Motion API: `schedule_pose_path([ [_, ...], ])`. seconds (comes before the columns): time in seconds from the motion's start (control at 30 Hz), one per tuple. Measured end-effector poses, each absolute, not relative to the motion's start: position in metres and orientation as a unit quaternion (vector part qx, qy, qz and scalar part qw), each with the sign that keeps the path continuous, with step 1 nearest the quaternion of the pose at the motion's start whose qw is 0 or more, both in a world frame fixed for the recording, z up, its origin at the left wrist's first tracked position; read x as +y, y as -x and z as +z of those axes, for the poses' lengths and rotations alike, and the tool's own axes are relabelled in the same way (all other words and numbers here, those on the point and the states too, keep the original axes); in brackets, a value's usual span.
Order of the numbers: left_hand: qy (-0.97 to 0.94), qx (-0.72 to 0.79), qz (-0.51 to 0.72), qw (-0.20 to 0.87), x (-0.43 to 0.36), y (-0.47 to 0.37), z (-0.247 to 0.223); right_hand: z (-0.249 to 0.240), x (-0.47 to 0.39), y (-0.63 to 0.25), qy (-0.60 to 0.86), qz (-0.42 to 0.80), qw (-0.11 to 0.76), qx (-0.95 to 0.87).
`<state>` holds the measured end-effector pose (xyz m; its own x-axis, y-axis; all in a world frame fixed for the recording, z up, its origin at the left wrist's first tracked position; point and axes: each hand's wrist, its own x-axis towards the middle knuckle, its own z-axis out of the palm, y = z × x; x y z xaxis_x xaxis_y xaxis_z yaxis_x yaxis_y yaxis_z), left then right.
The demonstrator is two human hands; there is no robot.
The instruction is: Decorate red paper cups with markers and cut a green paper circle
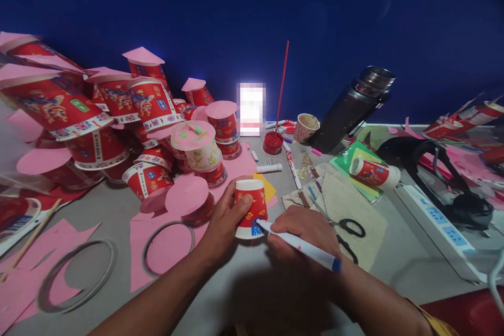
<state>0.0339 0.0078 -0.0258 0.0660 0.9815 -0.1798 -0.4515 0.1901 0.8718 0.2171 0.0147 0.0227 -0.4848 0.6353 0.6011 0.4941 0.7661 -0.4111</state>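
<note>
While the left hand [229, 220] curls round the red paper cup [259, 203], thumb across its front, the right hand [309, 231] pinches a white marker [305, 248] close to its tip, which meets the blue marks [257, 229] on the lower white band, above the grey table [252, 262]. Should the cup twist in that grip, the stroke could stray onto the red; a rubbing fingertip might smear any wet ink. The left fingertips behind the cup are hidden, and whether its base touches the table is unclear. Beyond, scissors [352, 227] lie partly covered by the right hand, pink-topped cups [151, 102] crowd the left, some cut off by the frame, and a bright panel [252, 109] is pixelated.
</note>
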Motion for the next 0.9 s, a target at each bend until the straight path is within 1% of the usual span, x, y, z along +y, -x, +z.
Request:
schedule_pose_path([
  [0.27,-0.309,0.417,0.558,0.648,0.008,-0.034,-0.023,0.015,0.015,-0.227,0.358,0.114,0.395,-0.838],
  [0.7,-0.307,0.403,0.557,0.658,0.008,-0.034,-0.022,0.016,0.014,-0.226,0.347,0.124,0.394,-0.842],
  [0.9,-0.282,0.394,0.564,0.669,0.009,-0.036,-0.015,0.018,0.016,-0.227,0.354,0.114,0.417,-0.829],
])
